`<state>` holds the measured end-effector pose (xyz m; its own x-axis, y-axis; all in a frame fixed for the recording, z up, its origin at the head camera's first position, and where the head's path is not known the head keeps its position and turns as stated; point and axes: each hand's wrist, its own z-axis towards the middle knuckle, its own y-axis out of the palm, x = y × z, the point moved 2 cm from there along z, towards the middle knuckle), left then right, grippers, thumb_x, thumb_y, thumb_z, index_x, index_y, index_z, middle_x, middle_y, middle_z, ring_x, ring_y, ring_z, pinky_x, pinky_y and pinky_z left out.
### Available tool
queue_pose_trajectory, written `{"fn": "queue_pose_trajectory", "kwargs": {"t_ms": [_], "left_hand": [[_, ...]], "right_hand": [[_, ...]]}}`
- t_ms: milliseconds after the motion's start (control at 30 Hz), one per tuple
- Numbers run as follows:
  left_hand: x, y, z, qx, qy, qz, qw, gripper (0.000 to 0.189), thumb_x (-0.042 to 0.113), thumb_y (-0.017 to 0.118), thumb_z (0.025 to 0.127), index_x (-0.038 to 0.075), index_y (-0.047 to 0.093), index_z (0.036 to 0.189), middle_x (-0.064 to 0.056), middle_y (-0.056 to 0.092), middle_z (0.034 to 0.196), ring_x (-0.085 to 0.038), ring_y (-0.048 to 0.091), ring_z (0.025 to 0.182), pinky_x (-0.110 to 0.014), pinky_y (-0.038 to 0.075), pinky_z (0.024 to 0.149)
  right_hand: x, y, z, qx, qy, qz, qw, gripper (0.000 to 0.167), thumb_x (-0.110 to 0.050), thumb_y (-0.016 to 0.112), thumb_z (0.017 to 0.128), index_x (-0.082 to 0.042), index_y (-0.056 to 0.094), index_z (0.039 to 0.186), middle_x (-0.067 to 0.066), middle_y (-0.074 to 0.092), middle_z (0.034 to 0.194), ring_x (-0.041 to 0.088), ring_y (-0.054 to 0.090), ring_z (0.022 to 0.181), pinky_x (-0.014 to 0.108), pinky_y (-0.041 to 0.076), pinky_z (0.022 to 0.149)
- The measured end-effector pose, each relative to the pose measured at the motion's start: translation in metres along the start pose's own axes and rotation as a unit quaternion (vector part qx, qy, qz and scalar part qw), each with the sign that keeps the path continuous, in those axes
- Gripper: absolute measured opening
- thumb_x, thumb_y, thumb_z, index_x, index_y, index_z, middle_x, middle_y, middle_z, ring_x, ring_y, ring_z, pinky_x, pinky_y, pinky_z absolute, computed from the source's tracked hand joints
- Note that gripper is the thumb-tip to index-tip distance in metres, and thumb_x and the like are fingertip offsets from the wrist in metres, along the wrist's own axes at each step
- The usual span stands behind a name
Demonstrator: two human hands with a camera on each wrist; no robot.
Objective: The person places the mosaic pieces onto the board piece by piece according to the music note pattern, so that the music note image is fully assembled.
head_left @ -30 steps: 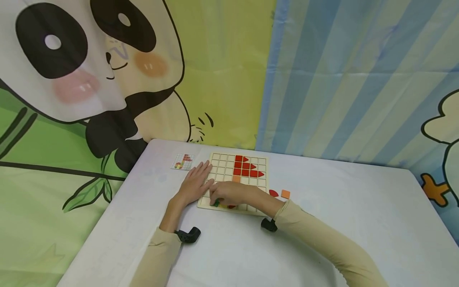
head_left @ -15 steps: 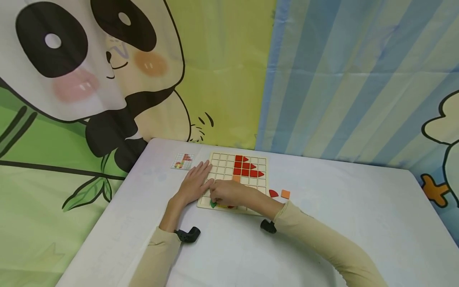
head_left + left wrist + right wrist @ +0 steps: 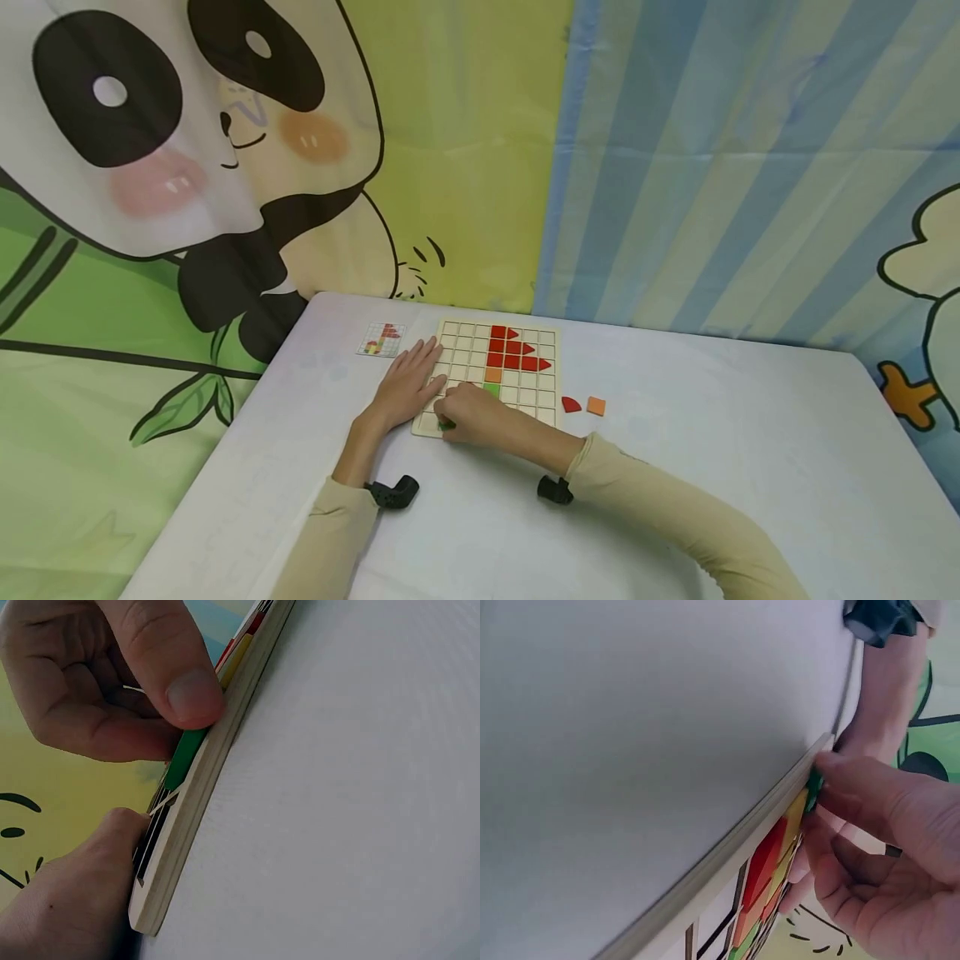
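In the head view, a pale wooden grid board [image 3: 459, 343] lies on the white table. My left hand [image 3: 402, 385] rests with straight fingers along the board's left edge. At the near left corner, my right hand [image 3: 476, 414] pinches a green piece [image 3: 186, 757] between thumb and fingers; the piece sits at a cell by the rim. Red pieces [image 3: 512, 361] fill parts of the upper rows, with an orange square [image 3: 492, 375] and a light green square [image 3: 491, 389] below them. Yellow [image 3: 793, 816] and red pieces beside the green one show in the right wrist view.
A small pattern card [image 3: 382, 339] lies beyond the left hand. Right of the board are a loose red quarter-round piece [image 3: 572, 404] and a loose orange square tile [image 3: 596, 406]. A printed curtain [image 3: 465, 167] hangs behind the table.
My right hand and forearm have shifted slightly toward the near side, uncovering the light green square. The left hand stays in place.
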<state>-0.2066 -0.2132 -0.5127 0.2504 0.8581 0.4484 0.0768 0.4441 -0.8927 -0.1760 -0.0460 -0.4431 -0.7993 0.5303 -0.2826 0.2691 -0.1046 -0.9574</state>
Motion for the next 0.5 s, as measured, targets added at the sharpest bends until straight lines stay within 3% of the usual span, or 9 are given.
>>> {"fn": "queue_pose_trajectory", "kwargs": {"t_ms": [233,300,500], "left_hand": [[0.0017,0.0002,-0.0022,0.004,0.002,0.003,1.0,0.066,0.039,0.048,0.108,0.005,0.03,0.163,-0.012,0.021,0.173,-0.034,0.016,0.161,-0.055,0.012,0.13],[0.0017,0.0002,-0.0025,0.004,0.002,0.004,1.0,0.066,0.039,0.047,0.108,0.006,0.029,0.163,-0.011,0.02,0.173,-0.034,0.015,0.161,-0.054,0.011,0.13],[0.0003,-0.0016,-0.0021,0.01,0.006,0.007,0.9999,0.065,0.037,0.048,0.109,0.005,0.03,0.163,-0.012,0.022,0.173,-0.035,0.016,0.161,-0.055,0.013,0.13]], "right_hand": [[0.0007,0.0005,-0.0061,0.004,0.012,0.004,0.9999,0.006,-0.013,0.083,0.088,-0.01,0.079,0.091,0.0,0.071,0.088,0.011,0.056,0.08,0.021,0.047,0.073],[0.0006,0.0012,-0.0073,0.012,0.01,-0.001,0.9999,0.002,-0.009,0.081,0.088,-0.01,0.079,0.087,0.0,0.069,0.086,0.012,0.055,0.079,0.022,0.046,0.073],[-0.0001,0.0051,-0.0082,0.048,-0.019,0.001,0.9987,0.014,-0.002,0.077,0.088,-0.009,0.076,0.076,0.001,0.062,0.078,0.011,0.048,0.072,0.021,0.039,0.068]]}}
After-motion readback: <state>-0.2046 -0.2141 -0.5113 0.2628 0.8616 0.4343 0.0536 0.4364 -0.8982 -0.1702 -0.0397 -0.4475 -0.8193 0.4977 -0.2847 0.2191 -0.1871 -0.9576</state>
